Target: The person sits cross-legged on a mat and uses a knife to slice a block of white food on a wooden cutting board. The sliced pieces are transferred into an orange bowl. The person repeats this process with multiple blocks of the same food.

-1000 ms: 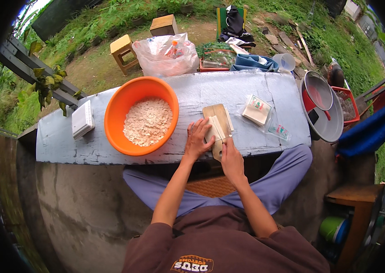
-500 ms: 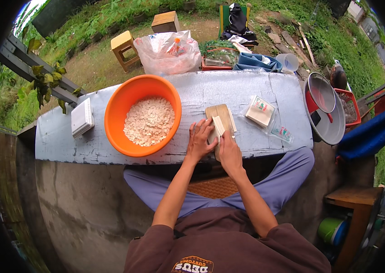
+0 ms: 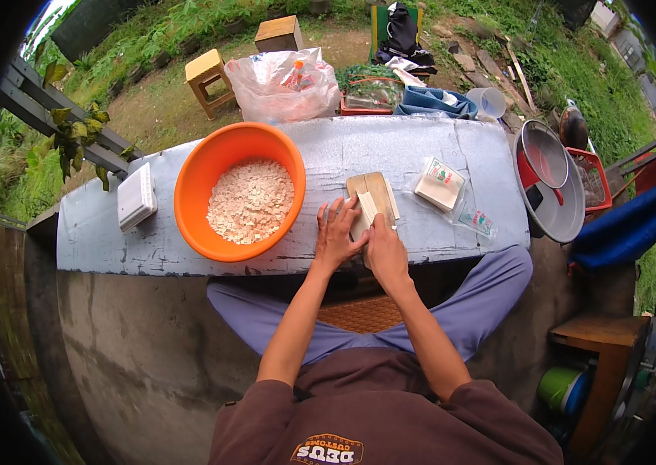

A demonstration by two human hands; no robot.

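A wooden cutting board lies on the silvery table, holding a bundle of pale, thin strips. My left hand bears on the strips from the left, fingers bent over them and the thumb toward their near end. Close against it, my right hand is closed at the near end of the strips; whatever it grips is hidden beneath the fingers. Another pale strip lies along the board's right edge. An orange basin to the left contains many small, pale cut pieces.
Right of the board lie a plastic pack of square, pale sheets and an emptied-looking plastic wrapper. A white box sits at the left end. A metal basin with a strainer stands off the right end; a plastic bag is behind the table.
My right hand has shifted slightly farther along the strips, away from me. My left hand stays on them. The whole view has moved a little.
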